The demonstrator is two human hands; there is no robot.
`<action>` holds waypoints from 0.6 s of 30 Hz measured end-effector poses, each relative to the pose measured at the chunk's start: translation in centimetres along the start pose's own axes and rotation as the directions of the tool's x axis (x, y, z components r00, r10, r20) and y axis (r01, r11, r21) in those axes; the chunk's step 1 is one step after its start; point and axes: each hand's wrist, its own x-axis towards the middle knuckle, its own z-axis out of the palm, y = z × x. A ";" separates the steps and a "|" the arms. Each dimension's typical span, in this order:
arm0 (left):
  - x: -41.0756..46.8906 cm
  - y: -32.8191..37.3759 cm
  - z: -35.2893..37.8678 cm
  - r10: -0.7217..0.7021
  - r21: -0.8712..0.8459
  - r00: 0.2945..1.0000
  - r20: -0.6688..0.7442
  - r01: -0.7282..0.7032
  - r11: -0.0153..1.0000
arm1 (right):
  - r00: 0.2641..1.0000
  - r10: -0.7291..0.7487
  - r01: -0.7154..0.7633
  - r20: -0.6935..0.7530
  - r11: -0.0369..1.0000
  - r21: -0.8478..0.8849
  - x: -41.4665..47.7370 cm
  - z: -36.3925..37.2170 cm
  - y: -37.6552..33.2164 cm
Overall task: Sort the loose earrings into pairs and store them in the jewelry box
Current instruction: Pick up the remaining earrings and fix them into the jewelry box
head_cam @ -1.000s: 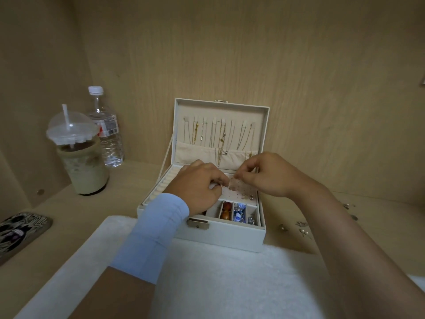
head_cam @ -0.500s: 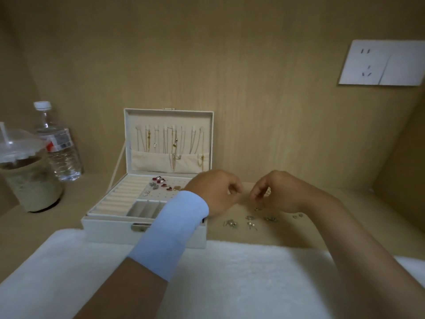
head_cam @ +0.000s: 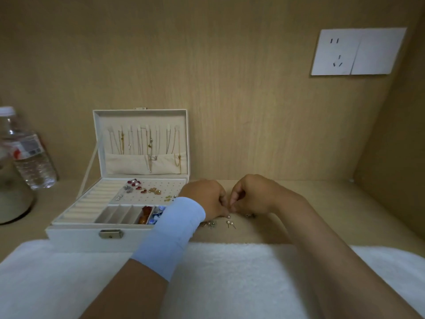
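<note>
The white jewelry box (head_cam: 87, 237) stands open at the left, with necklaces hanging in its lid. Several earrings (head_cam: 142, 189) are pinned in its perforated panel. Loose earrings (head_cam: 230, 224) lie on the wooden shelf just right of the box, some of them hidden under my hands. My left hand (head_cam: 204, 199), with a pale blue wristband, and my right hand (head_cam: 255, 195) meet over this pile. Both have curled fingers, and their tips pinch at a small stud earring (head_cam: 228, 211) between them.
A white towel (head_cam: 230, 279) covers the near edge of the shelf. A water bottle (head_cam: 30, 157) and a lidded drink cup (head_cam: 11, 201) stand far left. A wall socket (head_cam: 354, 51) sits on the back panel at upper right. Wooden walls close in the shelf.
Both hands left the box's earring panel and moved right and down to the loose earrings on the shelf. The view swung right with them.
</note>
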 end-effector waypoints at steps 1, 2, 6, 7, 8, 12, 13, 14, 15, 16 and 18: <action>0.1 0.1 0.1 0.009 -0.002 1.000 -0.002 -0.009 1.000 | 1.000 0.009 -0.009 -0.014 1.000 0.013 -0.1 -0.1 0.1; 0.2 0.2 0.2 0.017 -0.003 1.000 -0.005 -0.017 1.000 | 0.999 0.021 -0.020 -0.029 1.000 0.013 -0.1 -0.3 0.2; 0.4 0.2 0.8 0.030 -0.003 1.000 0.003 -0.030 1.000 | 0.991 0.064 -0.062 -0.115 0.998 0.019 0.0 -0.7 0.6; 0.5 0.2 0.9 0.035 -0.009 0.999 0.007 -0.035 0.999 | 0.989 0.069 -0.065 -0.130 0.997 0.037 0.1 -0.7 0.7; 0.5 0.2 1.0 0.041 -0.014 0.999 0.008 -0.040 0.999 | 0.988 0.074 -0.066 -0.136 0.996 0.061 0.1 -0.7 0.8; 0.7 0.2 1.2 0.030 -0.047 0.999 -0.010 -0.031 0.998 | 0.989 0.062 -0.047 -0.131 0.992 0.113 0.2 -0.5 0.9; 0.7 0.1 1.1 0.019 -0.072 0.999 -0.028 -0.021 0.997 | 0.989 0.056 -0.040 -0.137 0.992 0.118 0.2 -0.5 0.9; 0.6 -0.1 0.8 0.006 -0.108 0.999 -0.053 -0.012 0.994 | 0.988 0.049 -0.031 -0.146 0.991 0.128 0.2 -0.5 0.8; 0.5 -0.2 0.4 -0.004 -0.150 0.997 -0.081 -0.008 0.989 | 0.987 0.037 -0.015 -0.154 0.990 0.142 0.2 -0.6 0.7; 0.4 -0.4 -0.1 -0.012 -0.199 0.994 -0.107 -0.009 0.980 | 0.986 0.017 0.008 -0.164 0.989 0.151 0.2 -0.7 0.6; 0.1 -1.0 -1.0 -0.022 -0.305 0.989 -0.149 -0.025 0.952 | 0.983 -0.036 0.062 -0.182 0.988 0.143 0.2 -0.9 0.1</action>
